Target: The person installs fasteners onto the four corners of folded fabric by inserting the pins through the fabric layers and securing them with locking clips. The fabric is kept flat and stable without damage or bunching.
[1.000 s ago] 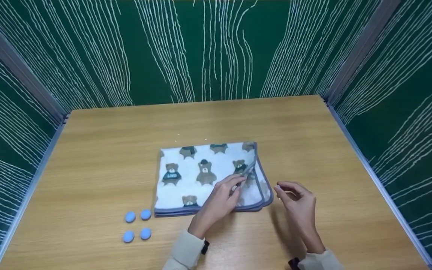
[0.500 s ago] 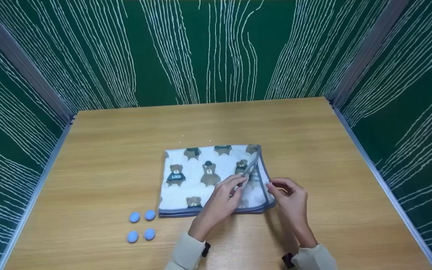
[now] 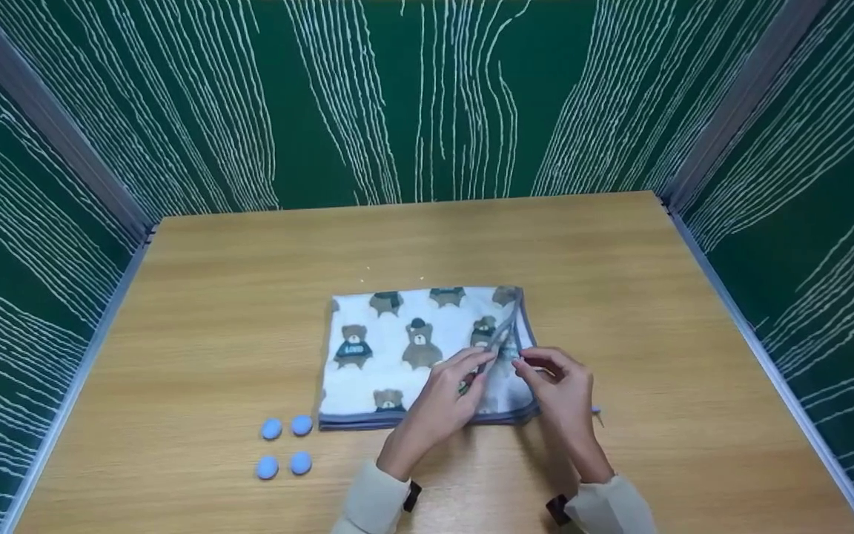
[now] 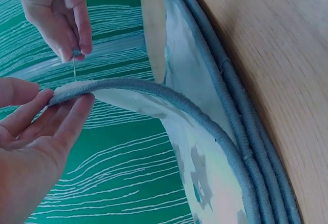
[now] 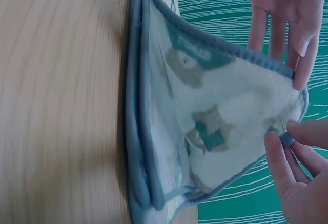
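Your left hand pinches the blanket's raised corner; just beside it, your right hand pinches a pin.

The one piece of lettering that can be read is a short word in pale capitals on the cloth. It runs across the green shirt of the printed bear near the cloth's left edge and stands upright as seen from the near side. It begins "LO"; the letters after that are too blurred to settle, though "LOVED" or "LOVD" would fit. In the right wrist view, a green patch on the cloth bears a pale mark, unreadable.
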A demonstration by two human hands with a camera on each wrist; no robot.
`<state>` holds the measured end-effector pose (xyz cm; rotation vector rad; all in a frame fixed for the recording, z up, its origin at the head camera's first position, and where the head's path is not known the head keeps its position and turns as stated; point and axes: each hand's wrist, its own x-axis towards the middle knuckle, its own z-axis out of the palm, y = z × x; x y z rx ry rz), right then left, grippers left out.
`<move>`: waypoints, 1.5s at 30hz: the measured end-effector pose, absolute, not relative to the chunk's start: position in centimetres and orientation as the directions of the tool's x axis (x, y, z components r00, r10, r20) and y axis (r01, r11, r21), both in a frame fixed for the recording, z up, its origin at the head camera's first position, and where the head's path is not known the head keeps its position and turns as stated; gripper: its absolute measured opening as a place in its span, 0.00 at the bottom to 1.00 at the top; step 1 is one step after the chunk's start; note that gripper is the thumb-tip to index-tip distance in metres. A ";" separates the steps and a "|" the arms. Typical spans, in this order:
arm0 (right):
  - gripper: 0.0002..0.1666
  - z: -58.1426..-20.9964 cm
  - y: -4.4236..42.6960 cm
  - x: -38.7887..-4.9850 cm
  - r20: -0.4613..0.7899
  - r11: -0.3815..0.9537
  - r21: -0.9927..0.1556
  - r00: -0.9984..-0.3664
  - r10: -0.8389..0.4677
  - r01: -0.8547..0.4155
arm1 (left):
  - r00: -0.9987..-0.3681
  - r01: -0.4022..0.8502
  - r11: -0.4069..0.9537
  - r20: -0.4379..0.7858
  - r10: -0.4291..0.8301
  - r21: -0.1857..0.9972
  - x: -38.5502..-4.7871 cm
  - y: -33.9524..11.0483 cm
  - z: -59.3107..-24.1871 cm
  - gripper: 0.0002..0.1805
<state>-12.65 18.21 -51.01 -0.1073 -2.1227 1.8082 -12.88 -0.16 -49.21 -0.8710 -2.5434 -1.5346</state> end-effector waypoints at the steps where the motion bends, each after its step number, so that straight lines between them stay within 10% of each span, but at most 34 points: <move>1: 0.11 -51.1 18.1 -12.7 0.219 0.190 -0.967 -0.934 0.281 -0.169 | -0.839 0.486 0.349 0.317 0.442 0.801 -12.9 -0.1 -49.2 0.18; 45: 0.09 -49.7 16.6 -12.2 0.240 0.185 -0.964 -0.930 0.277 -0.194 | -0.719 0.643 0.293 0.425 0.549 0.708 -12.2 0.3 -49.5 0.15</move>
